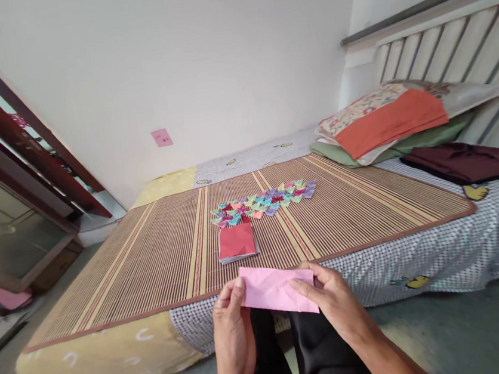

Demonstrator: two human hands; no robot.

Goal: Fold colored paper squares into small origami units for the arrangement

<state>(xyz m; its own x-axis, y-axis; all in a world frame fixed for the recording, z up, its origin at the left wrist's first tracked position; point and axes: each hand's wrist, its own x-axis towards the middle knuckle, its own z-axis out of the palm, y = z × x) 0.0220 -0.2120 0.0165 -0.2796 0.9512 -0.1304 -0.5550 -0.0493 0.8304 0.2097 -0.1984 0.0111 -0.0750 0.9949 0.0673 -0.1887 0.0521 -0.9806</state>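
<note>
A pink paper (270, 291), folded into a long rectangle with creases showing, is stretched between my two hands over my lap. My left hand (233, 312) pinches its left end, thumb on top. At the right end my right hand (329, 295) is closed on the paper, its thumb lying on the front face and the fingers behind. Just beyond the paper, a stack of square papers with a red sheet (236, 240) on top rests on the mat. Behind the stack, several small folded paper pieces (269, 201) in many colours lie in rows.
The striped mat (158, 251) covers the bed, whose front edge is near my knees. Pillows (386, 120) and a dark folded cloth (472, 160) lie at the right. A pink note (161, 138) is on the wall.
</note>
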